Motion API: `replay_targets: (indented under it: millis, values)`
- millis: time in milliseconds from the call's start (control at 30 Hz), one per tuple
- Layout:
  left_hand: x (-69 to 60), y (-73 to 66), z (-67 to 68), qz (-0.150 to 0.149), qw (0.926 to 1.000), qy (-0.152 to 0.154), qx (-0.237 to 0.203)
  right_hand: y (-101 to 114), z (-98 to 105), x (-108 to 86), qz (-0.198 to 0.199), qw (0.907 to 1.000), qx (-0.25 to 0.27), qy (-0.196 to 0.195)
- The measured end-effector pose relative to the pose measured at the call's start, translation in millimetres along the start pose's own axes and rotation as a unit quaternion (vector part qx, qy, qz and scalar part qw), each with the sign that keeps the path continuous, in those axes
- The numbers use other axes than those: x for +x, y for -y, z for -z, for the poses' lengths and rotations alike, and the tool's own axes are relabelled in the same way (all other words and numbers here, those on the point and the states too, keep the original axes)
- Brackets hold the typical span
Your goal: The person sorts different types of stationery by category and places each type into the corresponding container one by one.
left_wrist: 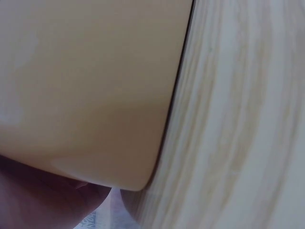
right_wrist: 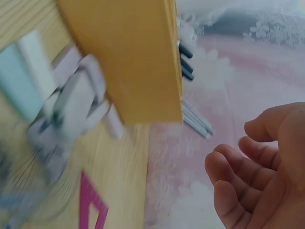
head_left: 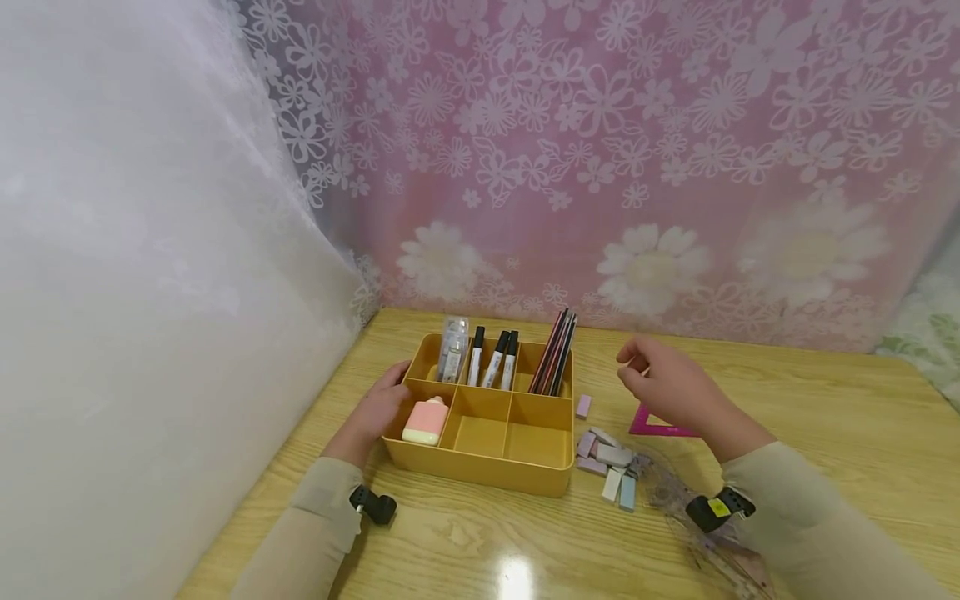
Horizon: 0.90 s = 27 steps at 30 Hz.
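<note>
A yellow six-compartment desk organizer (head_left: 480, 471) stands on the table. My left hand (head_left: 378, 407) holds its left wall; in the left wrist view, part of that hand (left_wrist: 52, 198) shows beside the box's corner. The right hand (head_left: 667, 385) is raised above the table, right of the organizer, fingers loosely bent and holding nothing. In the organizer's back row are clear-plastic-packed items (head_left: 453, 350), three black-capped markers (head_left: 495, 362) and a bundle of pencils (head_left: 553, 354). A pink and cream bottle-shaped item (head_left: 426, 421) lies in the front left compartment.
Several small eraser-like blocks (head_left: 613, 455) lie right of the organizer, one lilac block (head_left: 583, 407) apart. Clear plastic wrapping (head_left: 678, 492) lies under my right forearm. A magenta set square (head_left: 660, 427) is partly behind the right wrist. Floral curtain (head_left: 600, 167) hangs behind.
</note>
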State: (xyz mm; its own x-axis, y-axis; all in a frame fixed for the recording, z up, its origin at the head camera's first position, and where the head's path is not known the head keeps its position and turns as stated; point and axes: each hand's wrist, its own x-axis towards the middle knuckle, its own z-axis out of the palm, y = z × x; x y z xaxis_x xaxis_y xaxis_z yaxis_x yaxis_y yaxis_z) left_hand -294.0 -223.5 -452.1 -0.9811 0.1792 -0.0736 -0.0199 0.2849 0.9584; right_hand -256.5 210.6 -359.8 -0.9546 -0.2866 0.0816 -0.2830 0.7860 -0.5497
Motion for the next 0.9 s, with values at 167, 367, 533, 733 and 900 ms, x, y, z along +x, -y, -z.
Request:
replay_targets:
  millis: [167, 367, 533, 733, 900]
  values:
    - [-1.9, -1.6, -1.7, 0.014, 0.9997, -0.01, 0.016, -24.0, 5.0, -18.2, -0.013, 0.9998, -0.011, 0.007]
    - [-2.0, 2.5, -1.8, 0.013, 0.9996, -0.018, 0.018, -46.5, 6.6, -35.9, -0.03, 0.9991, -0.015, 0.026]
    - [-2.7, 5.8, -1.6, 0.014, 0.9996, -0.02, 0.014, -61.5, -2.6, -46.4, -0.038, 0.9967, -0.012, 0.071]
    - [1.1, -0.9, -2.8, 0.01, 0.9995, -0.021, 0.019, -66.7, -15.5, -54.9, -0.04, 0.9945, -0.027, 0.094]
    - [-0.2, -0.9, -3.3, 0.012, 0.9998, -0.011, 0.015, -67.7, -26.2, -60.1, -0.047, 0.9915, -0.02, 0.119]
